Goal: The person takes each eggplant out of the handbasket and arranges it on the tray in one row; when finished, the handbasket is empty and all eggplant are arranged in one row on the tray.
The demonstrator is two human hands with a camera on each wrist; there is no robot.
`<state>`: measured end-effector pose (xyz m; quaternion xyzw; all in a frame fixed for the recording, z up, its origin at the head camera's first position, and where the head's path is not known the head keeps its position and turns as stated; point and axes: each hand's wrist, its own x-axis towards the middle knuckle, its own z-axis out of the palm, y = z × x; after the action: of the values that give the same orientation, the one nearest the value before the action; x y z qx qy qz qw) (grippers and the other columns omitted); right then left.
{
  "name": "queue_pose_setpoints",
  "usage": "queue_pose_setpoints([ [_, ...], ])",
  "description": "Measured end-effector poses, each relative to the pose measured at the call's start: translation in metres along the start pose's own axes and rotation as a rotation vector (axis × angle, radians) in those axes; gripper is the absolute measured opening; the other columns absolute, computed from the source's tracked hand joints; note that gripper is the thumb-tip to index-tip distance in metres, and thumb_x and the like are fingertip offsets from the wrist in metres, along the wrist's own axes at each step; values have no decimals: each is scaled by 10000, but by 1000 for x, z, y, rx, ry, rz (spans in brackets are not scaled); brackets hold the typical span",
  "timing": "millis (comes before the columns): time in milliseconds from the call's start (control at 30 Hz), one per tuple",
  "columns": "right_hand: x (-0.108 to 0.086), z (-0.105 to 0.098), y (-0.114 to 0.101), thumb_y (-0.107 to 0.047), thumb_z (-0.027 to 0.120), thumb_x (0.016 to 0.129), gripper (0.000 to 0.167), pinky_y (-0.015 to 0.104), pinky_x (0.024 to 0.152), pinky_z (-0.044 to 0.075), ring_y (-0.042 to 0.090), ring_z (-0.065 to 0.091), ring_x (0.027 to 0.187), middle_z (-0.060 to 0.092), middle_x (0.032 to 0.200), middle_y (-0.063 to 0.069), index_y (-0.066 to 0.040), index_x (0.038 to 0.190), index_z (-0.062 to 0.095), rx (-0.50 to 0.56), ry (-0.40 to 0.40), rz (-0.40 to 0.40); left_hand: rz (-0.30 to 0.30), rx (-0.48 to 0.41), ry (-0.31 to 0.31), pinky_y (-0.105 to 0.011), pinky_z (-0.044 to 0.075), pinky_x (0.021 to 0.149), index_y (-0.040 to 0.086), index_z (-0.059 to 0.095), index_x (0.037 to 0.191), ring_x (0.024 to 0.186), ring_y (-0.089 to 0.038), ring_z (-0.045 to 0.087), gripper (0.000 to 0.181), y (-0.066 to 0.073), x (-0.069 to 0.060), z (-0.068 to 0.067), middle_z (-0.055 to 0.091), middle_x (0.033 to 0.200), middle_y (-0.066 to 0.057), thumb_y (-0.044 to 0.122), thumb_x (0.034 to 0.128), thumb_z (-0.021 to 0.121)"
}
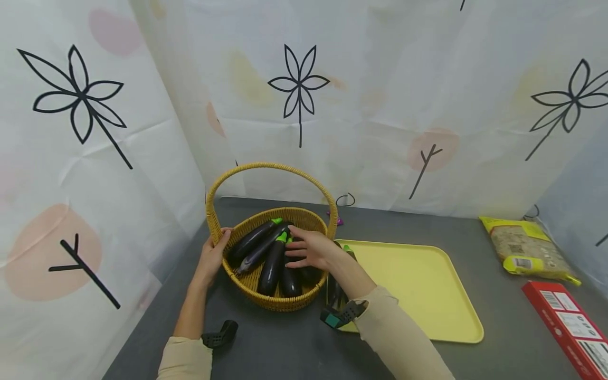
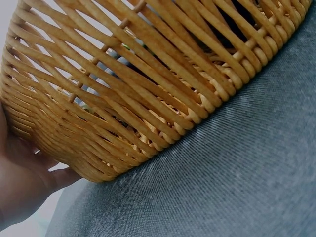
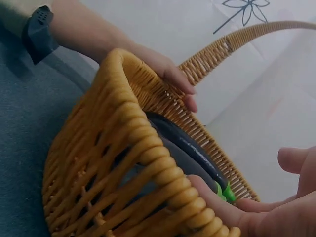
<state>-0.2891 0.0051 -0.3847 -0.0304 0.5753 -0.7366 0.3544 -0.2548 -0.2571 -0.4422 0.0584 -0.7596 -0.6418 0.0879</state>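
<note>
A yellow wicker basket [image 1: 258,303] with a tall arched handle holds several dark eggplants [image 1: 272,266] with green stems. My left hand [image 1: 211,258] grips the basket's left rim near the foot of the handle. In the right wrist view, the left hand's fingertips [image 3: 189,98] show over the inner side of the rim. My right hand [image 1: 309,248] is over the right part of the basket, its fingers extended above the eggplants, and it covers some of them. Nothing is seen held in it.
Right of the basket lies a yellow tray [image 1: 418,290]; at its left edge, partly behind my right forearm, are more eggplants [image 1: 336,295]. A yellow-and-clear bag [image 1: 527,248] and a red box [image 1: 567,327] lie at the far right. Patterned cloth [image 1: 370,105] hangs behind the table.
</note>
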Motion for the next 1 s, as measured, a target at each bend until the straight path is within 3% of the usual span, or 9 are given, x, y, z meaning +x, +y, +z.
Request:
queue_pose_setpoints([
  [333,18,6,-2,-353,462,1018,659,520,915,432,427,371,1286,305,1425,330,2,1493,173,-34,-79,80,0,12,-1,-479,176,1074,12,422,1358,1317,-305,286,458,1,-1,0,382,1390,-179,338,1038,395],
  [767,37,20,-3,-234,526,1001,526,467,865,479,415,508,1154,461,1323,263,-21,1447,345,-272,-72,79,27,10,7,-497,176,1070,7,433,1339,1306,-316,297,473,-1,-1,1,395,1369,-184,365,1031,400],
  [1000,44,26,-1,-212,580,975,603,452,834,497,415,513,1142,459,1325,237,-23,1472,294,-331,-99,67,23,14,20,-488,180,1068,1,436,1336,1297,-315,308,482,-1,-2,1,399,1364,-191,370,1028,404],
])
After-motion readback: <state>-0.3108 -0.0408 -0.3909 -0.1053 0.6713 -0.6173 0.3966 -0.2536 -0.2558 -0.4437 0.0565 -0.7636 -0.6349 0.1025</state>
